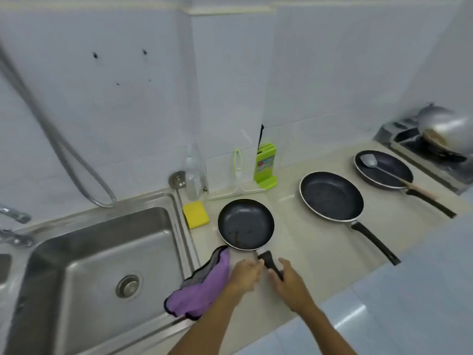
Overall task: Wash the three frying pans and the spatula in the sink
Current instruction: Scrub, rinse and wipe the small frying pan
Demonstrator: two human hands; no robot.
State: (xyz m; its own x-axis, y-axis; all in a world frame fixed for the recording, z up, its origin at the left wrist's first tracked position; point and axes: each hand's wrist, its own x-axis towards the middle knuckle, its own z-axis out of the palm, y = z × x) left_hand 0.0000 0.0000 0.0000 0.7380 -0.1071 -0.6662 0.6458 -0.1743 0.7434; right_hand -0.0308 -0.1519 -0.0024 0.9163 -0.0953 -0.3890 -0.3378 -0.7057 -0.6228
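Beside steel sink (102, 234), round black pan (245, 224)

Your widest opening is the sink (89, 265): the basin floor lies bare around the drain. From the counter (294, 239), the way in crosses the purple cloth (202, 288), which drapes over the sink's right rim, touching the small pan (245, 224). Farther back, the yellow sponge (195, 214) fills the gap between rim and pan. A clear bottle (192, 180) and a green knife block (266, 165) stand along the wall. You have a bare strip between the small pan and the middle pan (331, 196), whose long handle juts toward the front edge. The far pan (384, 169), holding the spatula (391, 174), sits just beside the stove (422, 149). A hose (64, 149) loops down behind the sink.
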